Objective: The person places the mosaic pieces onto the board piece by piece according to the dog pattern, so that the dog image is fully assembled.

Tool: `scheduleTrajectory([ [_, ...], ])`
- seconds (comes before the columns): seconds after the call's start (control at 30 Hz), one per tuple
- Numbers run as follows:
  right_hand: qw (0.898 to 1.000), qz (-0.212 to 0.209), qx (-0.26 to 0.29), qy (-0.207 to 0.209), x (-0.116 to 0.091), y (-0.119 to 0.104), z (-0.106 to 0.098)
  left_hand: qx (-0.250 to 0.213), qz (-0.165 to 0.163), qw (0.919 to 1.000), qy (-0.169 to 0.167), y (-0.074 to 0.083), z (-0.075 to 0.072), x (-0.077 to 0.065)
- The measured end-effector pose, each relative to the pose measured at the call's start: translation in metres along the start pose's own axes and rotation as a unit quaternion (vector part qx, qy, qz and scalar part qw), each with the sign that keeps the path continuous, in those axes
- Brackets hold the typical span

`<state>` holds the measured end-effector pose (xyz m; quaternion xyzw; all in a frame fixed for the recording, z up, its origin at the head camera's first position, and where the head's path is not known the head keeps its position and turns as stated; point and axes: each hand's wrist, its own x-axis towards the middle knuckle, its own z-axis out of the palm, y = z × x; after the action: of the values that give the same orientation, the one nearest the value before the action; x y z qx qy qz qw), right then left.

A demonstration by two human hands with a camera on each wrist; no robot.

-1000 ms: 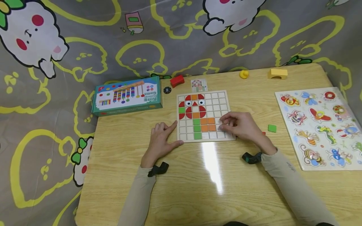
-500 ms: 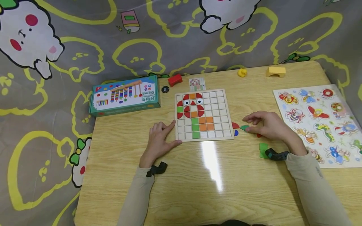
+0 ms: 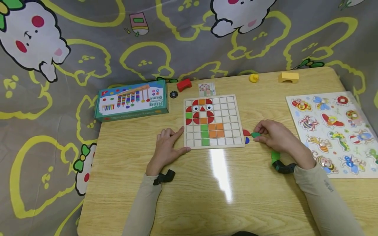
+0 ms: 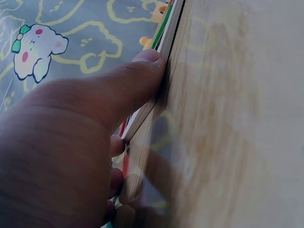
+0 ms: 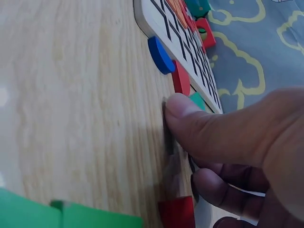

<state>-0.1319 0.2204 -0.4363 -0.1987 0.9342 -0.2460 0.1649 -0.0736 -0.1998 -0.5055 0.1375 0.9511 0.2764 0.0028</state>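
Observation:
In the head view, my left hand [image 3: 167, 149] rests at the near left corner of a wooden grid board [image 3: 233, 141]. Its thumb lies along the near edge, and the index fingertip touches the left side. Red, orange and green tiles, with two eye pieces, fill part of the grid. Right of the board, my right hand [image 3: 276, 136] pinches a small green curved-edge piece [image 3: 255, 134] at thumb and fingertips; the right wrist view shows the thumb against this piece [image 5: 197, 100]. Beside it lie a red curved piece [image 3: 246, 132] and a blue half-round piece [image 3: 247, 140].
Green square tiles [image 3: 275, 157] lie below my right wrist, a red piece [image 5: 178, 213] under its fingers. An insect puzzle board [image 3: 327, 131] is at right, a ring game box [image 3: 133, 100] at left. Behind the grid are a picture card [image 3: 207, 89], red block [image 3: 184, 85], yellow duck [image 3: 253, 78] and arch block [image 3: 288, 77].
My right hand has moved from the grid board's right side to the loose pieces, and its fingers have closed toward the thumb at the green piece. The left hand stays at the board's corner.

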Motion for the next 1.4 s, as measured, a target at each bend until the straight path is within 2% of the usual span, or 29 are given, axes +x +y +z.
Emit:
scheduleTrajectory([
  [0.17,1.0,-0.007,0.01,0.019,0.0,-0.002,0.003,-0.003,-0.003,1.0,0.0,-0.001,0.001,-0.001],
  [0.37,0.996,-0.011,0.043,0.075,0.003,-0.004,0.009,-0.003,-0.003,1.0,-0.001,-0.001,0.001,-0.002],
  [0.53,0.99,-0.012,0.089,0.112,0.013,-0.01,0.013,-0.003,-0.003,1.0,0.001,-0.001,-0.001,-0.002],
  [0.73,0.982,-0.004,0.142,0.128,0.029,-0.022,0.022,0.0,-0.002,1.0,0.001,-0.002,-0.001,-0.001],
  [0.87,0.982,-0.012,0.133,0.131,0.039,-0.029,0.029,-0.002,-0.004,1.0,-0.003,-0.001,-0.001,0.0],
  [1.17,0.985,-0.071,0.092,0.129,0.051,-0.04,0.041,-0.004,-0.004,1.0,0.0,-0.001,0.0,0.001],
  [1.4,0.988,-0.072,0.062,0.118,0.056,-0.046,0.043,0.0,-0.007,1.0,-0.003,-0.001,0.0,0.001],
])
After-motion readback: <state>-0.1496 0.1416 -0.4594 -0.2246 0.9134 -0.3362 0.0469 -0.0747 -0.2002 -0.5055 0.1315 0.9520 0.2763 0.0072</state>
